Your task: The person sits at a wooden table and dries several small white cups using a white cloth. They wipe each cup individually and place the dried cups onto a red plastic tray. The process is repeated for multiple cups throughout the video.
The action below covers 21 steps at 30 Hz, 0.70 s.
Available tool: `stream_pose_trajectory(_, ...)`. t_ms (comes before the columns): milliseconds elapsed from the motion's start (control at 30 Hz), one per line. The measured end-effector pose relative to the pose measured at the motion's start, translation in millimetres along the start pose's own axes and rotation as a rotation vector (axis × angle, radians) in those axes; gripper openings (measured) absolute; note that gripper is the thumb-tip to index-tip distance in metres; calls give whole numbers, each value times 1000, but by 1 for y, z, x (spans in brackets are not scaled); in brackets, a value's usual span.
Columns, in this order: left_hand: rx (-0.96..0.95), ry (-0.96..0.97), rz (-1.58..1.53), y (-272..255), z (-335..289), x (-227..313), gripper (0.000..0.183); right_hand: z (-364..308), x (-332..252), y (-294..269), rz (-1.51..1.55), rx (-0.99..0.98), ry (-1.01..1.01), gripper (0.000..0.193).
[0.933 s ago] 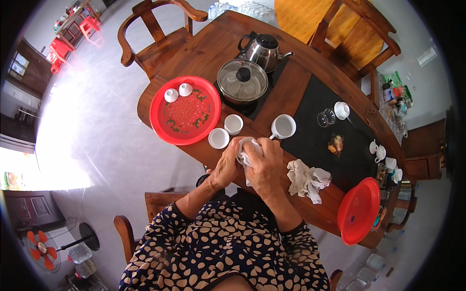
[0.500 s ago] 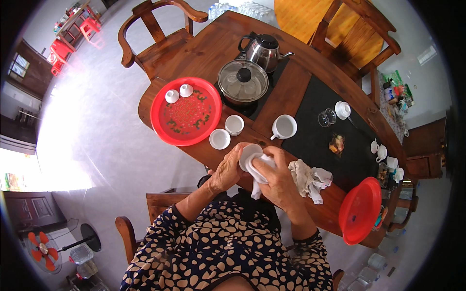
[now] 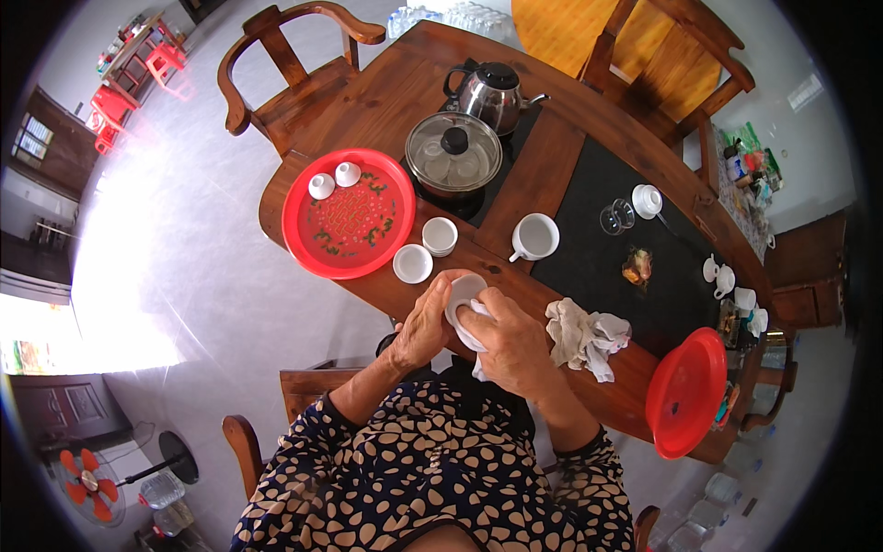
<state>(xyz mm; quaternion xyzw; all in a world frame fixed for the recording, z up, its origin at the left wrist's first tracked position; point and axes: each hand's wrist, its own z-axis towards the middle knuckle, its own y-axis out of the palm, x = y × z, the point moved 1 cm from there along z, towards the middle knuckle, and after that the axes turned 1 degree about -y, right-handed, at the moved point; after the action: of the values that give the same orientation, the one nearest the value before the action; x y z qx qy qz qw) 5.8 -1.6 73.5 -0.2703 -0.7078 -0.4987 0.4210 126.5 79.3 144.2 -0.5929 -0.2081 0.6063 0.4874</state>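
Observation:
Between my hands, just off the table's front edge, is a white cup point(image 3: 463, 288). My left hand point(image 3: 424, 324) is wrapped round its left side. With my right hand point(image 3: 508, 339) I grip a white cloth point(image 3: 471, 337), its fingers pressing the cloth against the cup's mouth. Ahead of my hands, two more white cups stand on the table, one wide and low point(image 3: 413, 264) and one taller point(image 3: 440, 235). A white mug point(image 3: 536, 237) with a handle stands to their right. Crumpled cloths point(image 3: 589, 335) lie right of my right hand.
On the wooden table point(image 3: 368, 97), a red tray point(image 3: 349, 248) holds two small white cups. Behind are a glass-lidded pot point(image 3: 460, 164) and a steel kettle point(image 3: 490, 97). A red basin point(image 3: 685, 396) sits at the right edge; a lidded white cup point(image 3: 647, 201) and glass cups point(image 3: 616, 218) stand farther back.
My right fingers have pushed the cloth further into the cup, and the cup tilts a little differently. The whole view has shifted slightly; the things on the table stay put.

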Motion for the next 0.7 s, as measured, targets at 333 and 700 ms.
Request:
stream_pose_trajectory(333,-3,70,47,3,3,6,51,9,-14,6,-118,143,57,44)
stream_pose_trajectory(700,-4,-113,-63,5,1,15,53,7,4,-5,-224,136,-76,33)
